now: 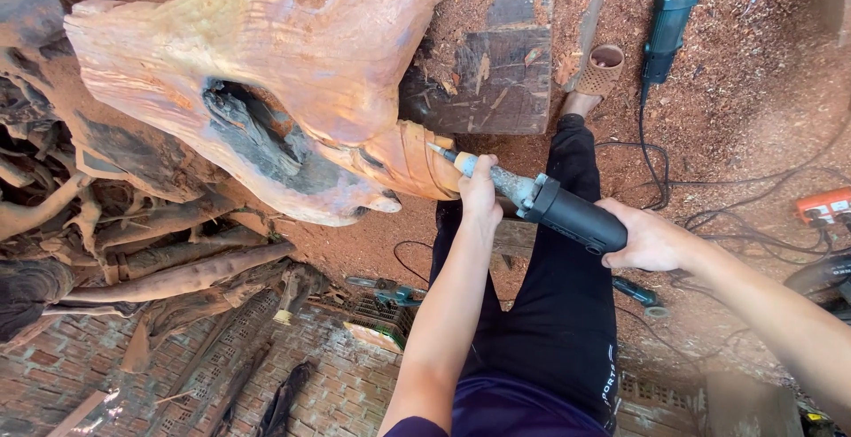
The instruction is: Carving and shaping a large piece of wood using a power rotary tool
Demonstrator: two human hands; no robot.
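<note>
A large reddish carved tree stump (292,56) with a dark hollow fills the upper left. I hold a black die grinder (567,215) in both hands, its bit (439,149) pressed against the stump's lower carved edge. My left hand (480,193) grips the dusty neck of the grinder close to the bit. My right hand (651,240) wraps around the rear of the black body. My legs in black trousers (550,313) are below.
Red sawdust covers the ground. Another power tool (669,20) lies at the upper right with black cables (709,189) trailing. A dark timber block (496,74) sits behind the stump. Tangled roots (106,251) are at left, brick paving (301,393) below, an orange box (824,206) at right.
</note>
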